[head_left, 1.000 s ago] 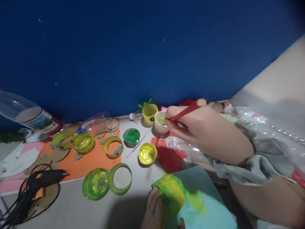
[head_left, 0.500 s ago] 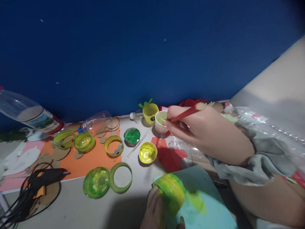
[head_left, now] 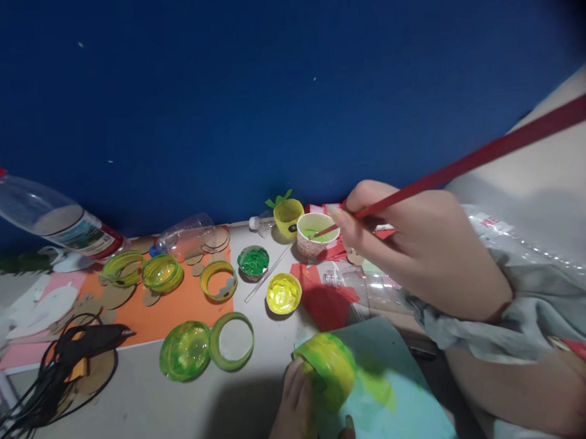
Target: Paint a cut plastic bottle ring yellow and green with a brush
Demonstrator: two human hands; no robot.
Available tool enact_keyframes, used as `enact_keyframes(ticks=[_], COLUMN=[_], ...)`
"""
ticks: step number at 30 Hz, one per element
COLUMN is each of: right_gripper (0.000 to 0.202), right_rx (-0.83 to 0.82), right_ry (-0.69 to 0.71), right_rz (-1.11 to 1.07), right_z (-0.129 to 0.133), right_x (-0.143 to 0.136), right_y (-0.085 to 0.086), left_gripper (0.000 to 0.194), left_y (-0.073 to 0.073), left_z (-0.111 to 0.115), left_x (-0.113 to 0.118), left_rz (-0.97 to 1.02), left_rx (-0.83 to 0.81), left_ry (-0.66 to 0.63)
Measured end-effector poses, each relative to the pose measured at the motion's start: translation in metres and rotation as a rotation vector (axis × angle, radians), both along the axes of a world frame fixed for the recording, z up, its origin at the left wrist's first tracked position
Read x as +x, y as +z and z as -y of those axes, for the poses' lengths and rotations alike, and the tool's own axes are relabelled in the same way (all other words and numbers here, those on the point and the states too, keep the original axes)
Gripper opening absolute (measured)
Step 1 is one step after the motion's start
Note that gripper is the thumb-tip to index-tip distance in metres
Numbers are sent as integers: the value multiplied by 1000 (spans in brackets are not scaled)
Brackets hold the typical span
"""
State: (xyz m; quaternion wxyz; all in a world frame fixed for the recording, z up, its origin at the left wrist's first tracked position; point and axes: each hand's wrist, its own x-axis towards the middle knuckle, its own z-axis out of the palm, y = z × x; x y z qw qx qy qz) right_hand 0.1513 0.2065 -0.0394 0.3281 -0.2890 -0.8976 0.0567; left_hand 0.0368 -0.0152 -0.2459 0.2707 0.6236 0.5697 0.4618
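Observation:
My right hand [head_left: 409, 247] pinches a red paintbrush [head_left: 445, 172], whose tip dips into green liquid inside a patterned paper cup [head_left: 313, 245]. At the bottom centre, my left hand [head_left: 297, 405] grips a piece painted yellow and green [head_left: 331, 370], held above a light blue sheet [head_left: 399, 382] with a yellow-green smear on it. Left of the paper cup stand a bowl of green paint [head_left: 253, 262] and a bowl of yellow paint [head_left: 284, 293]. A thin clear stick [head_left: 270, 271] lies between these bowls.
Painted rings [head_left: 233, 364] and a painted round piece [head_left: 185, 351] lie left of centre. A glue gun [head_left: 86, 342] with black cables is at far left. Behind are a large bottle [head_left: 62, 218], a small yellow pot [head_left: 288, 216] and clear bottles. Red paper [head_left: 325, 301] lies right of centre.
My right hand has moved a little to the right and the brush has swung to a lower slant, showing its long handle. My left hand stays in place.

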Motion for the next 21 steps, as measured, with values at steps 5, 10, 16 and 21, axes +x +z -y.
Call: enact_keyframes(ticks=[5, 10, 16, 21], right_gripper=[27, 23, 26, 21], right_rx=[4, -102, -78, -92], right_ry=[-189, -195, -142, -118], right_rz=[-128, -364, -651, -751], right_z=[4, 7, 2, -5], right_x=[2, 0, -8, -7], right_y=[0, -2, -3, -8], left_gripper=[58, 60, 69, 72], left_y=[-7, -9, -9, -10], left_z=[-2, -4, -3, -3], left_x=[-7, -14, -17, -19], left_rz=[-13, -33, -43, -52], left_rx=[24, 26, 55, 57], left_ry=[-12, -16, -20, -14])
